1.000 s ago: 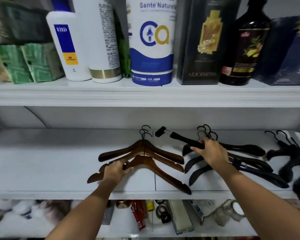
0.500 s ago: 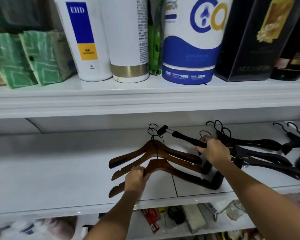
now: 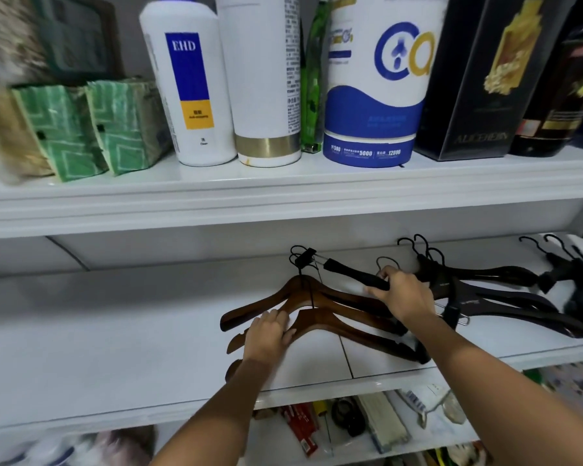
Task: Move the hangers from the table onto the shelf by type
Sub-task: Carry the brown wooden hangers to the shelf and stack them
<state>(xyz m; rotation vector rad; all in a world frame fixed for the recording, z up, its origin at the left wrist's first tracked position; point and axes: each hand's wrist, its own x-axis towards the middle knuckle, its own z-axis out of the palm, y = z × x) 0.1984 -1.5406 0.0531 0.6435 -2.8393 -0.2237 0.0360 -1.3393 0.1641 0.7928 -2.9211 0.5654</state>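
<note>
Three brown wooden hangers (image 3: 347,317) lie stacked on the white middle shelf (image 3: 115,331), hooks pointing to the back. My left hand (image 3: 270,334) rests on their left arms, fingers laid over the wood. My right hand (image 3: 401,297) grips a black clip hanger (image 3: 354,272) by its bar, its left end with a clip (image 3: 305,257) lying over the brown hooks. To the right lies a pile of black hangers (image 3: 492,290). At the far right edge more black hangers (image 3: 576,280) lie, blurred.
The upper shelf (image 3: 283,193) carries white bottles (image 3: 189,82), a blue and white tub (image 3: 374,95), green packets (image 3: 81,129) and a dark box (image 3: 485,79). The lower shelf holds small clutter (image 3: 350,422). The middle shelf's left half is bare.
The view has shifted closer and leftward. My left hand slid slightly up the brown hangers. My right hand keeps its grip on the black clip hanger.
</note>
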